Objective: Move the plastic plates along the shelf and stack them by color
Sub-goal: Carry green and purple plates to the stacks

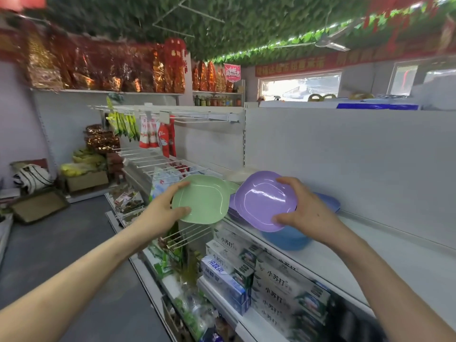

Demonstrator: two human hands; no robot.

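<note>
The left hand [161,209] grips a green plate [204,201]. The right hand [306,211] grips a purple plate [261,201], which hides most of the blue plates [286,239].

Small shop interior, pic's a bit blurry tbh. Ceiling [222,25] is covered w/ fake green leaves, and a red banner [296,65] runs under it on the far wall. Window [299,86] at upper centre-right has bright daylight coming thru, w/ a second window [404,79] further right. Left wall [14,114] is pale lilac-ish, floor [61,255] plain grey. A white metal shelf [394,255] runs along the right w/ a tall white back panel [345,149]. Top shelf [106,91] at upper left is packed w/ red & gold packets. Wire pegs [172,114] mid-frame, cardboard box [86,180] low at left.
</note>
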